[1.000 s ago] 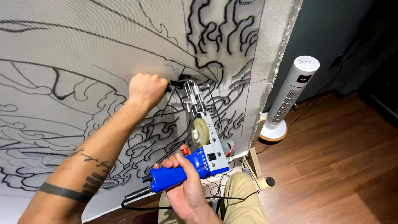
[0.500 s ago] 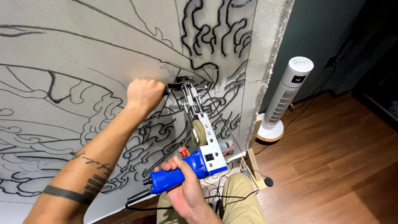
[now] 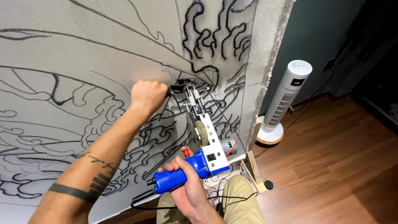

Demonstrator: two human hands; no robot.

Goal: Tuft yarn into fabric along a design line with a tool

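Observation:
A tufting gun (image 3: 205, 141) with a white body, a gear wheel and a blue handle is pressed nose-first against a stretched grey cloth (image 3: 83, 49) marked with black outline drawings. My left hand (image 3: 147, 96) is closed around the gun's black front grip, up against the cloth. Lower down, my right hand (image 3: 188, 182) grips the blue rear handle, beside a red button. A black cable leaves the handle's end toward the lower left.
A white tower fan (image 3: 284, 101) stands on the wooden floor (image 3: 331, 166) to the right of the cloth's frayed edge. A wooden frame leg (image 3: 255, 172) and loose cables sit near my knee (image 3: 236, 199). A dark wall is behind.
The gun and both hands have shifted slightly lower along the cloth. Both grips stay the same.

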